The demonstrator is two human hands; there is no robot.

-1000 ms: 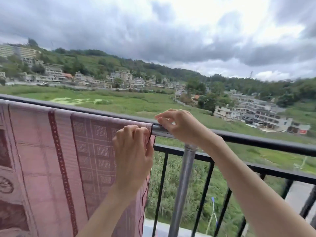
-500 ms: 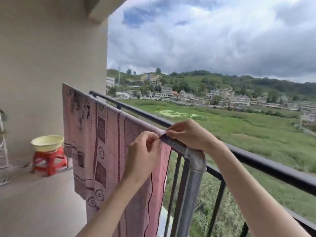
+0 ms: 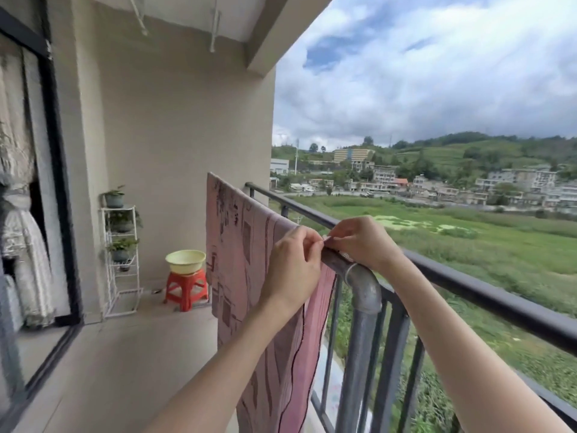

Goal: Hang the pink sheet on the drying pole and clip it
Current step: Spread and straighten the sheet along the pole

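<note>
Balcony: two hands, left hand [image 3: 292, 267] and right hand [image 3: 363, 242], pinch one pink sheet [image 3: 240, 260].

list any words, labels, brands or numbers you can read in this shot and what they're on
None can be read.
pink sheet: printed pattern only, no lettering.
yellow basin and red stool: no label visible.
distant buildings: any signs are too small and blurred to read.
grey pole, left hand, right hand: no markings.
</note>
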